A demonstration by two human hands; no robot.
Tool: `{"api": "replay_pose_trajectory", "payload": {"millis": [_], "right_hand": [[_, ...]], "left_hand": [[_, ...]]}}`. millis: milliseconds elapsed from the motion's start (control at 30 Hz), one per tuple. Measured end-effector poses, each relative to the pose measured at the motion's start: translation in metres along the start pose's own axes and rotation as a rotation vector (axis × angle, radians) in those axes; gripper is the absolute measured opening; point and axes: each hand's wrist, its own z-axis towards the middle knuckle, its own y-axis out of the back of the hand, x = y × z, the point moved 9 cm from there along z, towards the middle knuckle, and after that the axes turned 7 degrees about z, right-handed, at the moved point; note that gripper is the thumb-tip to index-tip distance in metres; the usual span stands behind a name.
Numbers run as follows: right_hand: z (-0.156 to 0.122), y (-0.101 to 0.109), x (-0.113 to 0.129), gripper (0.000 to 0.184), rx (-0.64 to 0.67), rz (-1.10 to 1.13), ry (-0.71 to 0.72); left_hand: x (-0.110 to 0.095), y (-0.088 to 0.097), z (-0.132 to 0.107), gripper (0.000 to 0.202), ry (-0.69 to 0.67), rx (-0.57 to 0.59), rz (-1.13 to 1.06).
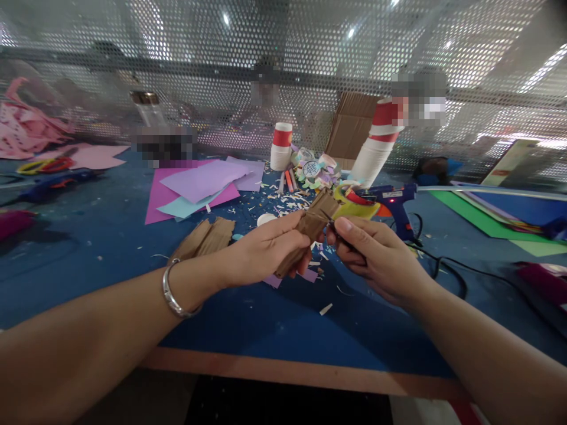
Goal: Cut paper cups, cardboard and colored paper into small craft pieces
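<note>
My left hand [274, 245], with a silver bracelet on its wrist, is closed around a folded strip of brown corrugated cardboard [319, 213]. The strip is tilted, its upper end pointing away and to the right. Close on its right, my right hand [372, 248] is closed in a pinch on a thin dark tool [328, 218]. The tool's tip meets the cardboard's edge; most of it is hidden in the fingers, so its kind is unclear. Another piece of torn brown cardboard [208, 236] lies on the table beyond my left forearm.
A blue glue gun [394, 198] with a lit red light stands at right, its black cable [447, 260] trailing across the blue table [274, 321]. Paper cups [282, 147], markers [290, 179], scraps and purple sheets [208, 177] lie ahead. Scissors [44, 165] lie far left. A perforated metal screen [199, 71] rises behind.
</note>
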Motion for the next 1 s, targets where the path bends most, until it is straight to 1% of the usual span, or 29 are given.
{"api": "replay_pose_trajectory", "payload": {"millis": [167,367,533,800,867,1000], "right_hand": [[0.000,0.001,0.001,0.048,0.004,-0.007,0.018],[0.000,0.000,0.001,0.047,0.016,-0.013,0.009],[-0.001,-0.004,0.003,0.047,0.031,-0.030,0.020],[-0.003,-0.003,0.004,0.050,0.026,-0.099,0.011],[-0.003,-0.004,0.005,0.051,0.032,-0.106,0.014],[-0.004,-0.007,0.006,0.050,0.046,-0.103,0.025]], "left_hand": [[0.001,-0.003,0.000,0.009,0.011,0.013,-0.017],[-0.003,0.000,-0.001,0.010,0.000,-0.014,-0.003],[-0.003,-0.005,0.000,0.009,-0.001,0.022,-0.013],[0.001,-0.010,0.002,0.009,-0.013,0.060,-0.038],[0.002,-0.011,0.001,0.013,0.001,0.060,-0.047],[0.000,-0.011,0.000,0.036,-0.017,0.018,-0.060]]}}
